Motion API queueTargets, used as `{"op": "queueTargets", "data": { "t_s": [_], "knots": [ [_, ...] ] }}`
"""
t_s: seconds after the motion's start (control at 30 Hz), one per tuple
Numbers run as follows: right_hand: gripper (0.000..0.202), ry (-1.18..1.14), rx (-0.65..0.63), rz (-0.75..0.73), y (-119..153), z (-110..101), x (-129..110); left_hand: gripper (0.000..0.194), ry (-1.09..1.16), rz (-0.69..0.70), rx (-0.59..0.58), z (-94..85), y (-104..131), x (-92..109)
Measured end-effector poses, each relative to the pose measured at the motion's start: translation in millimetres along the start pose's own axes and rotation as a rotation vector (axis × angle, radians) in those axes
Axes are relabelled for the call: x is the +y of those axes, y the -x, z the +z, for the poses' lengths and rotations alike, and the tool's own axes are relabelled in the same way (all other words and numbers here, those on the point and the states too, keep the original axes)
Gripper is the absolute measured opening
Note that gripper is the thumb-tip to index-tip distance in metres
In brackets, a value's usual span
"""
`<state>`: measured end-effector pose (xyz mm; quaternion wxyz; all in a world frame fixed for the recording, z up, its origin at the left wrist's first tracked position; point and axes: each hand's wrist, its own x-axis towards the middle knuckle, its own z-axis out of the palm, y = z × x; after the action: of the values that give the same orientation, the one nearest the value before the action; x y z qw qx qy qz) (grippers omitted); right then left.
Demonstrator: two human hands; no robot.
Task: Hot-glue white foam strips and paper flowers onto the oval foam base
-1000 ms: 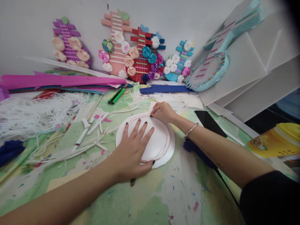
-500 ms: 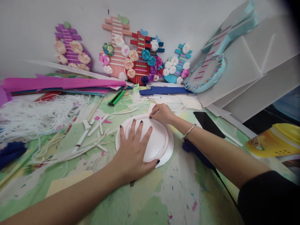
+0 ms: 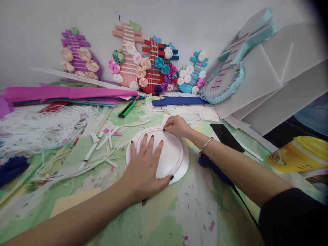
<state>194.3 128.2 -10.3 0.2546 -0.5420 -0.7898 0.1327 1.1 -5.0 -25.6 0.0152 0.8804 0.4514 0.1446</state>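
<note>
A rounded white board cutout [image 3: 180,172] lies flat on the table, with a narrower neck at its far end. A red line and a thin white strip [image 3: 181,150] curve round on it as a ring. Spread flat across the near left of the board is my left hand [image 3: 145,171], fingers apart, pressing on it. At the far side of the ring, by the neck, my right hand [image 3: 176,125] pinches the strip between thumb and fingertips. Its curled fingers partly hide the pinched spot.
A tangle of white cord [image 3: 46,130] and foam offcuts [image 3: 110,136] lie left. Behind are a green cutter [image 3: 128,107] and decorated instrument models [image 3: 153,65]. On the right are a black phone [image 3: 227,136], a dark blue corded tool [image 3: 215,167] and a yellow tub [image 3: 298,153].
The view has shifted slightly. Both hands stay nearly in place: the left flat on the board, the right pinching at the ring's far side.
</note>
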Motion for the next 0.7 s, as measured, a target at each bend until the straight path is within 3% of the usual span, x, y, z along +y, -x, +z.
{"op": "queueTargets", "data": {
  "t_s": [0.13,0.27,0.47,0.57,0.7],
  "knots": [
    [0.012,0.014,-0.015,0.001,1.3,-3.5,-1.5,0.091,0.007,0.002,0.026,2.6,0.8,-1.6],
    [0.021,0.027,-0.056,-0.031,9.5,-26.3,-0.1,0.098,0.017,0.01,0.025,2.9,1.0,-4.2],
    [0.063,0.096,-0.326,-0.18,46.1,-66.9,7.9,0.104,0.009,-0.021,0.004,-1.8,-6.3,-22.9],
    [0.08,0.144,-0.37,-0.204,67.2,-67.7,7.4,0.109,-0.003,0.035,0.0,-4.1,-9.5,-31.0],
    [0.077,0.128,-0.324,-0.189,82.4,-59.1,0.0,0.111,0.003,0.122,-0.018,-3.5,-10.5,-29.7]
  ]
}}
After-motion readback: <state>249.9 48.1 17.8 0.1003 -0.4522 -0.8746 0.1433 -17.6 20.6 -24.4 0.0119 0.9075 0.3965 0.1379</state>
